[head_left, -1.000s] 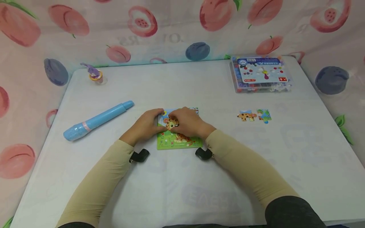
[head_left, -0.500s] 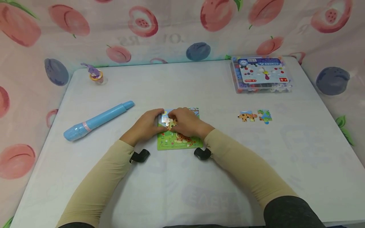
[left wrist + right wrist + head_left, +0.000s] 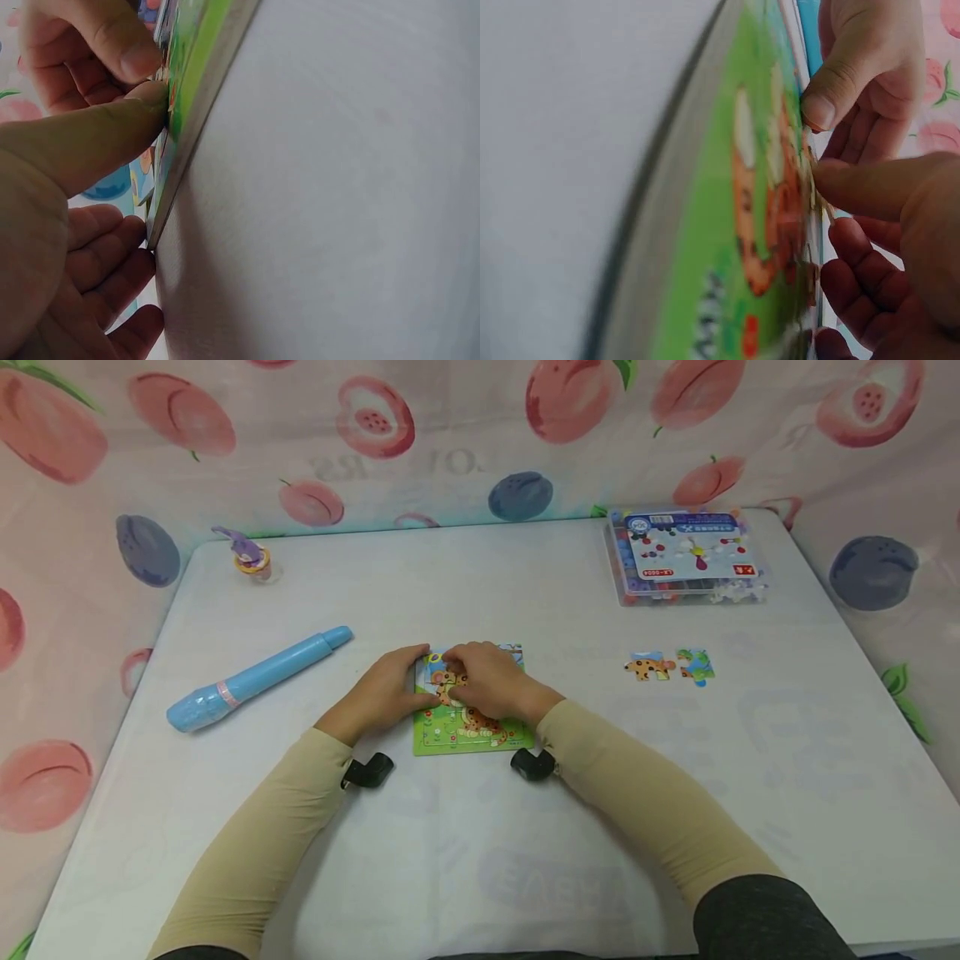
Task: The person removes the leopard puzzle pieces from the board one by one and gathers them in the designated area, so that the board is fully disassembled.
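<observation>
The right wrist view, unlike the head view, shows the right hand (image 3: 493, 681) pinching a tilted piece (image 3: 826, 208). The left hand (image 3: 378, 691), fingers relaxed, rests on the puzzle (image 3: 468, 727), which lies on the table (image 3: 450, 843). Since half a second ago, pale glare has left the printed animal (image 3: 442, 678).

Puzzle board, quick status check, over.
Left hand touches the puzzle board at its left edge. Right hand pinches a tilted piece. Two loose pieces off to the right; only the hands cover the board.
</observation>
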Action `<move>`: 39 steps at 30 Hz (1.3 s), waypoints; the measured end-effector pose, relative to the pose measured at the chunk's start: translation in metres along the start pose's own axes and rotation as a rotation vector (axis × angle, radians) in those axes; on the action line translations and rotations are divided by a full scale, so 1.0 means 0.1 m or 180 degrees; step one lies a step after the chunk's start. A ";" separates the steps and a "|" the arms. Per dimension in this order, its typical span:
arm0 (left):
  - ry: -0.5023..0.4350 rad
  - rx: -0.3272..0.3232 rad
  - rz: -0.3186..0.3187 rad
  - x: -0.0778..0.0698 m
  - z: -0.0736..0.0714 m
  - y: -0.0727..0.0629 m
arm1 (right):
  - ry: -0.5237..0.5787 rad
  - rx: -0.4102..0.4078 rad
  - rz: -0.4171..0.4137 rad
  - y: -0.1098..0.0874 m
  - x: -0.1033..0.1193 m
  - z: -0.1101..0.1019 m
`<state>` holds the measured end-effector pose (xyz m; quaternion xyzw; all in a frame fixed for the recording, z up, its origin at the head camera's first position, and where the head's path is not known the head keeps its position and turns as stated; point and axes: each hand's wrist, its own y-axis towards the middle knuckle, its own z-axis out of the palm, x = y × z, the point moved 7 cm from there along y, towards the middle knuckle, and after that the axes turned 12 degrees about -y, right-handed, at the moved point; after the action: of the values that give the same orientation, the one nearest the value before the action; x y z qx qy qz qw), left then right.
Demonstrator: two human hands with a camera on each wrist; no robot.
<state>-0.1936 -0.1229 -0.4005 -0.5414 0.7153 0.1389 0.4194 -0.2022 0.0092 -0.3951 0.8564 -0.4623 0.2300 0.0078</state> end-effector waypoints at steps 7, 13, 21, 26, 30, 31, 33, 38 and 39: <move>0.0028 0.0004 0.0039 -0.01 0.01 0.01 | 0.0134 -0.0192 0.0080 0.00 -0.06 -0.02; 0.0069 0.0014 0.0029 -0.02 0.02 0.02 | 0.0268 -0.0263 0.0132 -0.04 -0.13 -0.08; 0.0086 0.0010 -0.0021 -0.01 0.00 0.01 | 0.0480 -0.0316 0.0149 -0.16 -0.29 -0.15; 0.0080 0.0004 -0.0060 0.01 0.01 0.01 | 0.0505 -0.0394 0.0218 -0.27 -0.42 -0.21; 0.0105 -0.0002 -0.0096 0.02 0.01 0.01 | 0.0479 -0.0460 0.0280 -0.35 -0.50 -0.25; 0.0109 -0.0002 -0.0100 0.03 0.01 0.02 | 0.0458 -0.0477 0.0289 -0.37 -0.52 -0.26; 0.0112 -0.0005 -0.0111 0.03 0.01 0.02 | 0.0432 -0.0507 0.0305 -0.42 -0.56 -0.28; 0.0107 0.0001 -0.0110 0.02 0.01 0.01 | 0.0447 -0.0550 0.0385 -0.54 -0.68 -0.32; 0.0111 0.0002 -0.0110 0.02 0.00 0.01 | 0.0455 -0.0552 0.0410 -0.57 -0.71 -0.33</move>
<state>-0.1940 -0.1237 -0.4024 -0.5559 0.7131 0.1221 0.4094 -0.2031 0.1050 -0.3824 0.8025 -0.5327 0.2496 0.1000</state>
